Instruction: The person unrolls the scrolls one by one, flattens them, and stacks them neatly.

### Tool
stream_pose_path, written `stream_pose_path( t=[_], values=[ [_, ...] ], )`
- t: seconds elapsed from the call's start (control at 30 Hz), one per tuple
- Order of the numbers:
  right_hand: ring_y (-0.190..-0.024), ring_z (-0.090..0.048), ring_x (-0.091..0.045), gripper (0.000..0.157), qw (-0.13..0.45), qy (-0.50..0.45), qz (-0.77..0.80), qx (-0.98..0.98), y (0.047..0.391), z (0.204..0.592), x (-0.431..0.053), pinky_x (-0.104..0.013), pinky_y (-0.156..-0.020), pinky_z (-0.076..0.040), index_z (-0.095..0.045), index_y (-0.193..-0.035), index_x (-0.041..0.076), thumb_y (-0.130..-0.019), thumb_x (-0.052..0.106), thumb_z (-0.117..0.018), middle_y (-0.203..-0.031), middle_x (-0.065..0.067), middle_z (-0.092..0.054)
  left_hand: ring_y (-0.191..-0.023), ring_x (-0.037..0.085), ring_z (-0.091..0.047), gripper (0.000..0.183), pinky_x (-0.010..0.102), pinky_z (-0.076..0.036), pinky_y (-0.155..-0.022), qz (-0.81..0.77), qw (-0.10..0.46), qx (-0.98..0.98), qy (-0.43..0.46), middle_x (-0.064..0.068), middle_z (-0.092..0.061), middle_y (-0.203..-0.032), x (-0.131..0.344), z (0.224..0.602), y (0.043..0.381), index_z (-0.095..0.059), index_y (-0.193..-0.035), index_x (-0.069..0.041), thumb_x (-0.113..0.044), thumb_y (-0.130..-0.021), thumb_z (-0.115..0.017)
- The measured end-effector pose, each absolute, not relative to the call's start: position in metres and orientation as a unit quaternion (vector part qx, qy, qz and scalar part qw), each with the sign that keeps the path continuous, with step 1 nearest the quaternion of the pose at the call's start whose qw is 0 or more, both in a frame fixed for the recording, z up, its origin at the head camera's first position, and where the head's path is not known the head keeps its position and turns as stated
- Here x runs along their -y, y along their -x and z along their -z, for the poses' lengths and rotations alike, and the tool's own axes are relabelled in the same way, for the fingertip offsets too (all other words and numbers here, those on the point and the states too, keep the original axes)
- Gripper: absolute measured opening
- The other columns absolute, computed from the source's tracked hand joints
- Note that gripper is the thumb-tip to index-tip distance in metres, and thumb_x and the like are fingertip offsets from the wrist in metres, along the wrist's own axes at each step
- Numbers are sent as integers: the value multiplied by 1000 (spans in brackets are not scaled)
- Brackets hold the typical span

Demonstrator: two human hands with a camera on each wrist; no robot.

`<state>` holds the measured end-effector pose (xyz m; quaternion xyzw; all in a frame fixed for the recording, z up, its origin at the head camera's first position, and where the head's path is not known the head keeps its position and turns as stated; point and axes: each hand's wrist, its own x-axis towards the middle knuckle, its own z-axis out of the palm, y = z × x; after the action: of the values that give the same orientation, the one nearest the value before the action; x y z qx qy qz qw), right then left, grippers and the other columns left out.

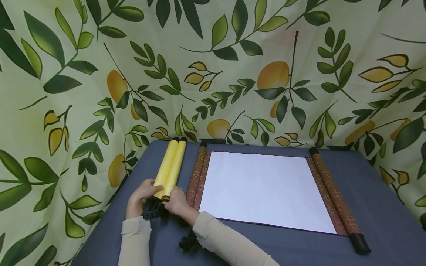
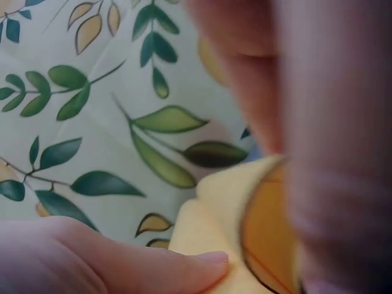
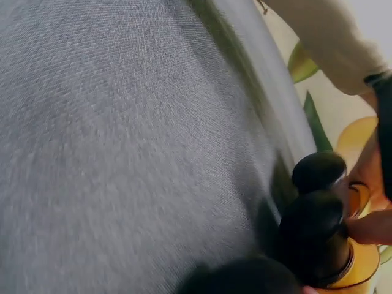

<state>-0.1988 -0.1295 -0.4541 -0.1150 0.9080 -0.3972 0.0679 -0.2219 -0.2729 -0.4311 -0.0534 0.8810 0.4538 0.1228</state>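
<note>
A yellow scroll, rolled in from both sides into two rolls lying together, is at the left of the table. My left hand holds its near end from the left, thumb over the roll. My right hand grips the near end of the right-hand roll from the other side. In the left wrist view, a fingertip presses the yellow roll, with blurred fingers covering the right side. Black end knobs show in the right wrist view, close to a finger.
Right of the hands lies an unrolled scroll with a blank white sheet; brown patterned rolls with black ends border it. A grey-blue cloth covers the table. A leaf-patterned curtain rises behind and at the sides.
</note>
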Motion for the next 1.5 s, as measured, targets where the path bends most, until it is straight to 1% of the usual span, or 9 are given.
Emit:
stream_pose_path(
  t=[0.2,0.43,0.57,0.67,0.8,1.03,1.1,1.27,1.5],
  values=[
    [-82,-54,-20,55,81,122,369,-918,201,440,115,-29,-68,-48,-51,-122,-6,-81,21,-75,-108,-16,-56,-63,8,-54,36,22,-46,-58,-490,123,-860,66,7,-58,-81,262,430,222,-50,-117,20,-9,-95,-54],
    [-77,-51,-18,57,63,171,383,-906,202,422,82,-28,-63,-45,-47,-128,-6,-81,11,-73,-107,-17,-53,-61,6,-56,42,21,-46,-56,-524,110,-842,58,6,-63,-83,245,421,223,-48,-123,17,-12,-94,-57],
    [-83,-52,-18,66,38,202,394,-896,204,418,60,-28,-68,-47,-42,-136,-8,-80,8,-72,-113,-20,-54,-68,7,-60,56,21,-50,-61,-557,81,-826,40,19,-64,-99,229,411,221,-37,-132,19,-8,-90,-61],
    [-93,-55,-22,70,21,214,403,-889,205,418,45,-32,-77,-49,-39,-140,-6,-79,6,-72,-120,-21,-53,-76,10,-62,60,22,-52,-66,-572,64,-817,29,30,-58,-113,216,407,219,-35,-135,18,-7,-88,-63],
    [-102,-56,-26,71,7,215,426,-879,204,421,25,-37,-85,-50,-39,-141,-4,-78,3,-71,-123,-21,-53,-81,15,-62,54,26,-53,-69,-591,52,-804,23,33,-54,-119,198,406,218,-37,-132,16,-2,-88,-62],
    [-97,-57,-27,67,-34,206,488,-848,198,425,-9,-44,-85,-55,-45,-136,-8,-74,-2,-71,-111,-21,-55,-102,37,-60,71,33,-55,-77,-628,18,-778,14,33,-43,-126,160,399,213,-19,-141,12,6,-85,-63],
    [-98,-56,-27,67,-47,198,497,-844,196,424,-18,-43,-86,-54,-46,-134,-7,-73,-3,-71,-112,-21,-54,-106,40,-58,74,36,-55,-79,-623,6,-782,7,32,-44,-127,149,396,213,-19,-143,9,5,-85,-64],
    [-105,-57,-29,69,-54,168,512,-840,193,418,-40,-39,-88,-53,-41,-134,-7,-72,-6,-71,-121,-21,-54,-106,39,-59,75,41,-56,-80,-621,-32,-783,-33,31,-48,-124,122,393,212,-24,-143,7,3,-82,-68],
    [-110,-58,-35,87,-65,129,498,-855,188,412,-75,-40,-85,-51,-28,-142,-7,-66,-10,-70,-126,-23,-53,-108,39,-55,77,42,-54,-84,-615,-81,-776,-114,29,-51,-123,80,394,212,-33,-140,5,0,-76,-75]
  ],
)
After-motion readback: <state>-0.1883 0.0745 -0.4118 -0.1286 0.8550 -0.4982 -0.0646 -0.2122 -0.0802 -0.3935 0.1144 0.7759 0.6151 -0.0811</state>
